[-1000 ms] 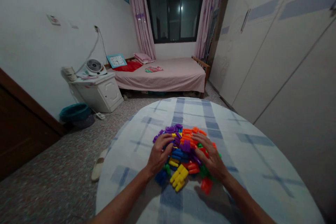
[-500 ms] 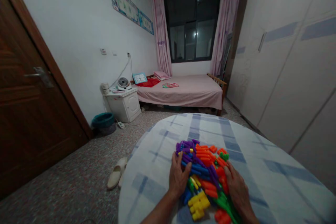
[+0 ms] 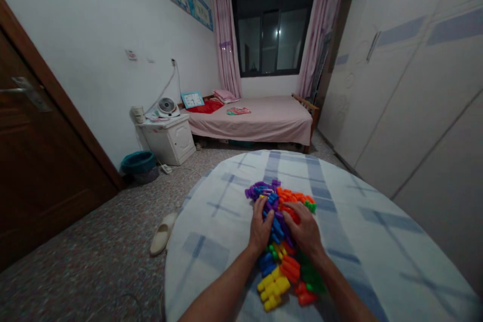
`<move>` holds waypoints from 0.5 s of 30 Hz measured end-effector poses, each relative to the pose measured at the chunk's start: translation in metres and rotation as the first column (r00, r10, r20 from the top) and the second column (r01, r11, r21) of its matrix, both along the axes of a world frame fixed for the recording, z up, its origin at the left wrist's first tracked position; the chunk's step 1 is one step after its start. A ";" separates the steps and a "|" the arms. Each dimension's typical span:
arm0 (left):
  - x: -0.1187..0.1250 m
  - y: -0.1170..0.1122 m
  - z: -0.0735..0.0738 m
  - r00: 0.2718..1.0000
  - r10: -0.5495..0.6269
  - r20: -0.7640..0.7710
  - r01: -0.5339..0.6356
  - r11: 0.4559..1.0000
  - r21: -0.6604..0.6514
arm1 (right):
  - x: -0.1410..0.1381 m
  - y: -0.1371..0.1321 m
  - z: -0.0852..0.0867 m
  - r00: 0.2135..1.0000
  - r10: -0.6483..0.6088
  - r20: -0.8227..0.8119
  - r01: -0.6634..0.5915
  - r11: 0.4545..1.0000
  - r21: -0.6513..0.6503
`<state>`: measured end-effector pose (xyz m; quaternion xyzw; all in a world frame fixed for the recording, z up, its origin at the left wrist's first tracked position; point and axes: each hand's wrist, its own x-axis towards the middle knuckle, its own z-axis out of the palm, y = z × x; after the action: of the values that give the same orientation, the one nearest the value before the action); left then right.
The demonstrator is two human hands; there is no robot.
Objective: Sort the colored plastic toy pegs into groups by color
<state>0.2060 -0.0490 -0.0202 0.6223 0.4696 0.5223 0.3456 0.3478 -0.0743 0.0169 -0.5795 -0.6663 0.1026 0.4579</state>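
Note:
A heap of small plastic building pieces [image 3: 281, 234] in purple, orange, blue, yellow, green and red lies on a round table [image 3: 362, 241] under a blue-checked white cloth. My left hand [image 3: 261, 229] rests on the heap's left side, fingers bent over the purple and blue pieces. My right hand [image 3: 305, 231] lies on the right side, fingers curled onto the orange and red ones. Whether either hand grips a single piece is hidden by the fingers. A yellow cluster [image 3: 272, 293] sits nearest me, between my forearms.
A slipper [image 3: 163, 233] lies on the speckled floor left of the table. Beyond are a wooden door [image 3: 33, 161], a teal basin [image 3: 139, 163], a white cabinet [image 3: 168, 138] with a fan, a pink bed [image 3: 260, 119] and wardrobe doors [image 3: 415, 90] on the right.
My hands have slid closer together over the heap's middle, bunching the pieces. The view has swung and dropped slightly, so the pile now sits lower centre.

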 end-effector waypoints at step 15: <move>-0.094 -0.067 -0.007 0.763 -0.379 -0.524 0.488 0.869 0.084 | 0.060 -0.109 -0.022 0.937 0.268 0.223 -0.199 0.936 -0.291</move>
<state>0.1118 -0.1160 -0.0275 0.8596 0.3246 0.2995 0.2571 0.4082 -0.1831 -0.0056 -0.5596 -0.7654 0.1677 0.2701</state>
